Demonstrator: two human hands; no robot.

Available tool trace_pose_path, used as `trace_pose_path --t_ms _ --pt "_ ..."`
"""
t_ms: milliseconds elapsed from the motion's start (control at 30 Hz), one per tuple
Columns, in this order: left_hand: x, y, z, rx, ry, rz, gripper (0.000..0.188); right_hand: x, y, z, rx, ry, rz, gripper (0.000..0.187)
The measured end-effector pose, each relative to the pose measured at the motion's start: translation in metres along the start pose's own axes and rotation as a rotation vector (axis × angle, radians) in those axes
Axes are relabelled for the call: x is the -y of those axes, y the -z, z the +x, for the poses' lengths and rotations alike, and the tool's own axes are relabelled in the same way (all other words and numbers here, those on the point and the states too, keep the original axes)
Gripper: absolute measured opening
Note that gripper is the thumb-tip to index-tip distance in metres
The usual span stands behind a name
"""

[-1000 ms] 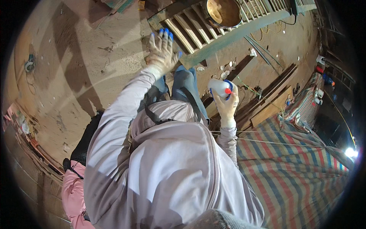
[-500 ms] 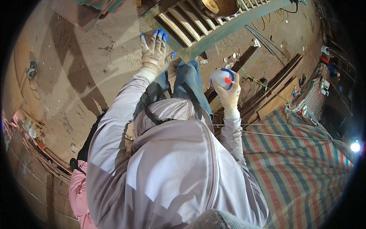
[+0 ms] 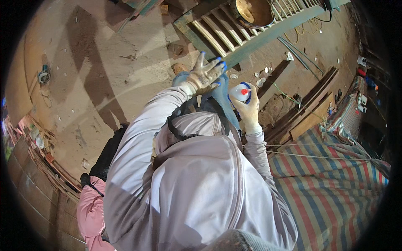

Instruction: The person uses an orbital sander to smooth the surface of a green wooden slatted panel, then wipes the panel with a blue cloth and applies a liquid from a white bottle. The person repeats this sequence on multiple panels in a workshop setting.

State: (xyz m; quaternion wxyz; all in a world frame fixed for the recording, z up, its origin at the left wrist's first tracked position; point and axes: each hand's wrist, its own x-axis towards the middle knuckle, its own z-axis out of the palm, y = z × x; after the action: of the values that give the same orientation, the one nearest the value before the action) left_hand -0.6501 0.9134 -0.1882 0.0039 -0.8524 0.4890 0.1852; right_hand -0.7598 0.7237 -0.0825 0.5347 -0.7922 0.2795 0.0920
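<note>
A white squeeze bottle point(image 3: 237, 93) with a red nozzle is in my right hand point(image 3: 250, 112). The gloved fingers, blue at the tips, wrap round it in front of my right knee. My left hand point(image 3: 202, 78), in the same kind of glove, is over my legs with its fingers stretched out and nothing in it. Just beyond its fingertips lies the near corner of a greenish wooden frame point(image 3: 245, 51) with pale slats point(image 3: 212, 38). A round metal pot point(image 3: 263, 16) with something tan inside rests on the frame.
Long planks point(image 3: 307, 102) lie on the dirt floor to the right, near thin metal pipes point(image 3: 299, 54). A striped tarp point(image 3: 322, 180) covers the lower right. At the lower left is a person in a pink sleeve point(image 3: 91, 205). A tape roll point(image 3: 43, 77) lies far left.
My left hand has moved right, from beside the frame's corner to over my legs, and turned rightward. The right hand still holds the bottle. The whole view has shifted slightly.
</note>
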Motion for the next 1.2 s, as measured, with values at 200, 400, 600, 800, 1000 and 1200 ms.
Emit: trace_pose_path --t_ms 200,400,600,800,1000,1200 --pt "0.067 -0.038 -0.008 0.052 0.075 0.821 0.074 0.009 -0.005 0.000 -0.008 0.069 -0.078 0.058" --pt "0.153 0.029 -0.021 0.100 0.444 0.352 0.075 0.002 -0.017 -0.003 -0.031 -0.010 -0.003 0.060" --pt "0.150 0.001 -0.019 -0.107 0.220 0.379 0.071 -0.007 -0.037 -0.007 -0.027 -0.075 0.042 0.062" --pt "0.171 0.030 0.003 0.003 0.453 0.279 0.065 -0.009 -0.044 0.001 -0.050 -0.027 -0.030 0.064" --pt "0.160 0.016 -0.007 -0.181 0.313 0.402 0.069 -0.016 -0.045 0.007 -0.103 -0.017 -0.186 0.064" --pt "0.165 0.018 0.001 0.038 0.786 0.250 0.078 -0.013 -0.048 0.020 -0.092 0.038 -0.560 0.069"
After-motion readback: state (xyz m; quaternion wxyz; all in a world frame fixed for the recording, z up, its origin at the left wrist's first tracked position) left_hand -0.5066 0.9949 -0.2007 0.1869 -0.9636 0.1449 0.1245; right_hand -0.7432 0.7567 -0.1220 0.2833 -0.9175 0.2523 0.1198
